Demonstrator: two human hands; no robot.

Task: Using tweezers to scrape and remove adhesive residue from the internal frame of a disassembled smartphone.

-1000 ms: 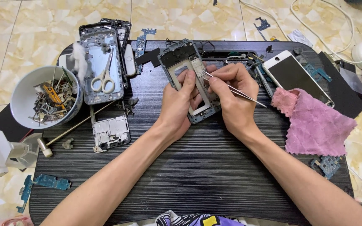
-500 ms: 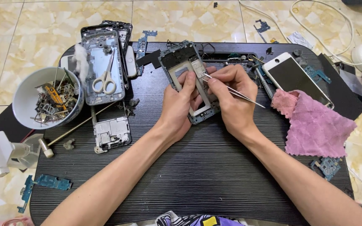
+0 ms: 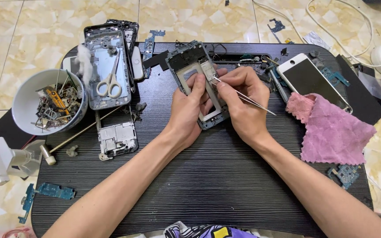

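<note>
Phone frame (image 3: pixel 199 83) — a dark, stripped midframe with a pale rectangular opening — lies tilted on the black ribbed desk (image 3: pixel 208 176), near its far edge. Left hand (image 3: pixel 190 108) pins it, fingers (image 3: pixel 198 84) curled over its middle; right hand (image 3: pixel 241 99) pinches thin metal tweezers (image 3: pixel 243 96), tip on the frame's upper part.

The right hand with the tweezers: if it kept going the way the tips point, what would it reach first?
The right hand aims the tweezers up-left. Their tips already seem to sit at the phone frame, beside the left hand fingertips, so likely the frame; depth is unclear.
</note>
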